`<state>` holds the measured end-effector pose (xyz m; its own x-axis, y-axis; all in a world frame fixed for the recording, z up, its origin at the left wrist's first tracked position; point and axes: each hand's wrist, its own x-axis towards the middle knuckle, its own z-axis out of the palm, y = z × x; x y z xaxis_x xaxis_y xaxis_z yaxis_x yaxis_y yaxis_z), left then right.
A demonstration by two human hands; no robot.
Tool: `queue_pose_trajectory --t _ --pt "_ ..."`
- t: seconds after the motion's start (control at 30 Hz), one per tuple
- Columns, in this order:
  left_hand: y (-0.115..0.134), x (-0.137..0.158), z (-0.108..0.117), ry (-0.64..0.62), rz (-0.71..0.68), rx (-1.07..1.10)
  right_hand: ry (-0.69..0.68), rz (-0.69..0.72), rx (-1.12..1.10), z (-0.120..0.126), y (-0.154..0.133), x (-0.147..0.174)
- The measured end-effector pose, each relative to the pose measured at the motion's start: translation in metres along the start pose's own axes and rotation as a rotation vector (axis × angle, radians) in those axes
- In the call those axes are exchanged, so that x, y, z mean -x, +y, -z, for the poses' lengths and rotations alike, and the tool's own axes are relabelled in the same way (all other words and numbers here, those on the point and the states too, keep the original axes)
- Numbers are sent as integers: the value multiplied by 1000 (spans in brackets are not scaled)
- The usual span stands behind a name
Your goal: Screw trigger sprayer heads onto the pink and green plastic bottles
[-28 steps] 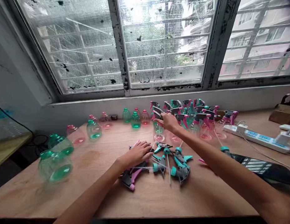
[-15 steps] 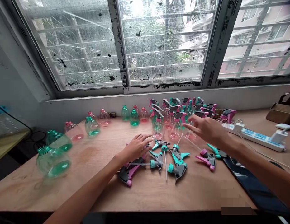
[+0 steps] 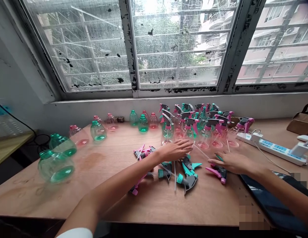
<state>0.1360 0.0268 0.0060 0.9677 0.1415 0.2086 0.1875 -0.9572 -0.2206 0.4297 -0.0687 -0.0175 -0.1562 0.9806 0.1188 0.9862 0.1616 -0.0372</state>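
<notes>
My left hand point(image 3: 176, 150) is stretched out, fingers extended, low over the loose trigger spray heads and partly hiding them. Below it lie a grey and teal spray head point(image 3: 190, 181) and another with a teal collar point(image 3: 165, 173). My right hand point(image 3: 230, 162) reaches over the right end of the pile, its fingers apart. It is right by a pink and grey spray head point(image 3: 218, 172). A teal spray head point(image 3: 219, 157) shows between its fingers, mostly hidden; a firm grip on it is not visible.
Bottles with spray heads fitted point(image 3: 188, 125) crowd the back. Open-necked green bottles point(image 3: 56, 167) and pink bottles point(image 3: 79, 135) stand to the left and rear. At right are a power strip point(image 3: 275, 146), a cable, a dark tablet-like slab point(image 3: 268, 195) and a brown box point(image 3: 301, 125).
My left hand has moved right, off the pink spray heads at the left of the pile. My right hand has come down from the fitted bottles to the loose heads at right.
</notes>
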Motion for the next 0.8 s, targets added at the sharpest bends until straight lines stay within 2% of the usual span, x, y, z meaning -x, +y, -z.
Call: queue_pose_trajectory --t 0.13,0.27,0.57,0.8 --pt "23 -13 -17 3 1 43 -172 -54 -13 4 -10 -1" --pt "36 -11 -21 -8 -19 81 -221 -28 -25 11 -23 4" --pt "30 7 5 -76 -103 219 -190 -31 -30 15 -35 5" --pt "33 16 13 -26 -48 201 -117 -56 -126 13 -34 -4"
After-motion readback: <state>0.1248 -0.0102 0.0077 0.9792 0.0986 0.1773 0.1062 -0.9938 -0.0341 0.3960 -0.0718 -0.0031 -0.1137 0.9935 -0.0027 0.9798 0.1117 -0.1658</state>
